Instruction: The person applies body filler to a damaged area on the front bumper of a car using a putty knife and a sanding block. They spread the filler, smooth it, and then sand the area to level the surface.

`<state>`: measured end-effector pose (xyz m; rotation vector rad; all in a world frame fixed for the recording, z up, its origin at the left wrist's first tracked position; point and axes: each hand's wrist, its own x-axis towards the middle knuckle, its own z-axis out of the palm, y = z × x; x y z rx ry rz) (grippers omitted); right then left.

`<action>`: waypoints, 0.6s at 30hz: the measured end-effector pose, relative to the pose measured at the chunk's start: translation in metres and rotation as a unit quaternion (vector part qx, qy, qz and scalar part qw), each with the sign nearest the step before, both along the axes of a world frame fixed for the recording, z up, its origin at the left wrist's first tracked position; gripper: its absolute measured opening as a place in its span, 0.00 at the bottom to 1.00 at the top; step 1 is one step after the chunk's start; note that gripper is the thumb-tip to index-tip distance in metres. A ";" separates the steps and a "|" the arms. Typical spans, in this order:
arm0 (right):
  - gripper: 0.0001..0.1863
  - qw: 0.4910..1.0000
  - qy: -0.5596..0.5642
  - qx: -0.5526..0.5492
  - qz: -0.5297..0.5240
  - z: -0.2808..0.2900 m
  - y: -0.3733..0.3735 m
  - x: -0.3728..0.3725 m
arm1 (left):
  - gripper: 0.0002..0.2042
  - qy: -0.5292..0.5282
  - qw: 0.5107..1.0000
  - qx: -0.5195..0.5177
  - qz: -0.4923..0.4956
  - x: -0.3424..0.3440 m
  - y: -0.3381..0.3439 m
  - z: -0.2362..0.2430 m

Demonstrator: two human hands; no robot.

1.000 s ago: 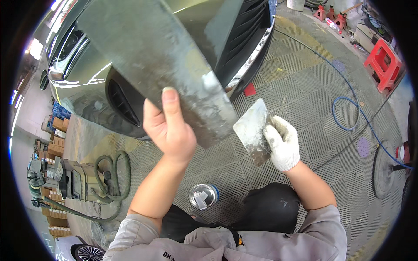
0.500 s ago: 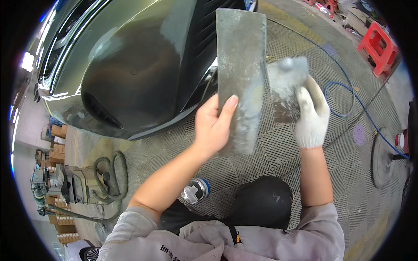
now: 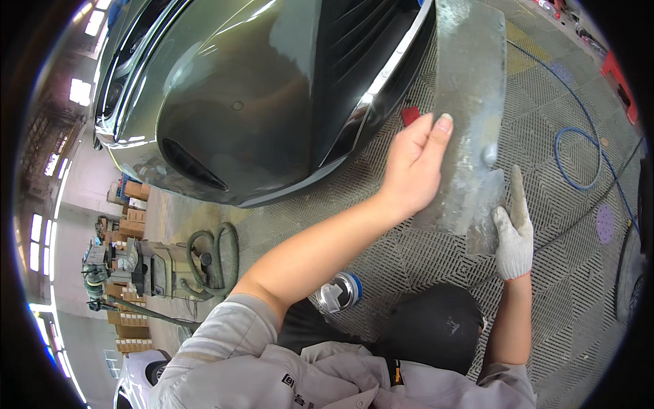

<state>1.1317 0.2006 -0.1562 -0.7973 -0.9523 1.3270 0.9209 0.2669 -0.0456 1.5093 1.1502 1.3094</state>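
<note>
My bare left hand (image 3: 414, 167) grips a long, grey-smeared rectangular plate (image 3: 470, 75) by its left edge, thumb on top. In my right hand (image 3: 514, 242), which wears a white knit glove, is a smaller flat scraper (image 3: 482, 225) with pale grey smears. One gloved finger points up along the scraper's side. The scraper overlaps the lower right edge of the plate. A rounded grey blob of filler paste (image 3: 489, 154) sits where they meet; I cannot tell which one bears it. Beyond my left hand is a dark car bumper (image 3: 238, 136) with dull, sanded-looking patches.
An open can (image 3: 338, 293) with a blue rim stands by my knee. A dust-extractor-like machine (image 3: 167, 269) with a thick hose is at left. A blue air hose (image 3: 558, 160) coils across the grated floor (image 3: 381, 252) at right. A red stool (image 3: 621, 88) shows at the far right.
Both hands have moved right in the picture with the plate and scraper. The scraper, apart from the plate before, now overlaps its lower right edge. The view has shifted, showing more ceiling at left.
</note>
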 end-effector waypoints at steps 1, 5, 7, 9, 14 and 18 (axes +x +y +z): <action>0.32 0.997 -0.073 -0.023 -0.020 -0.006 -0.002 0.001 | 0.18 -0.001 1.000 0.021 0.014 0.008 0.001 -0.004; 0.26 0.980 0.100 -0.005 0.170 -0.019 -0.014 0.008 | 0.18 -0.017 1.000 0.001 0.002 0.026 0.009 -0.018; 0.24 0.986 0.053 -0.055 0.147 -0.022 -0.017 0.007 | 0.17 0.024 0.999 -0.021 -0.007 0.025 0.012 -0.025; 0.21 0.987 0.005 -0.081 0.141 -0.027 -0.017 0.005 | 0.16 0.076 0.997 -0.019 -0.022 0.020 0.009 -0.034; 0.15 0.989 -0.087 -0.119 0.004 -0.054 -0.007 0.025 | 0.29 0.296 0.954 -0.016 -0.042 -0.015 -0.071 -0.058; 0.17 0.979 -0.095 -0.175 -0.046 -0.087 0.002 0.050 | 0.34 -0.028 0.921 -0.312 -0.233 -0.014 -0.207 -0.078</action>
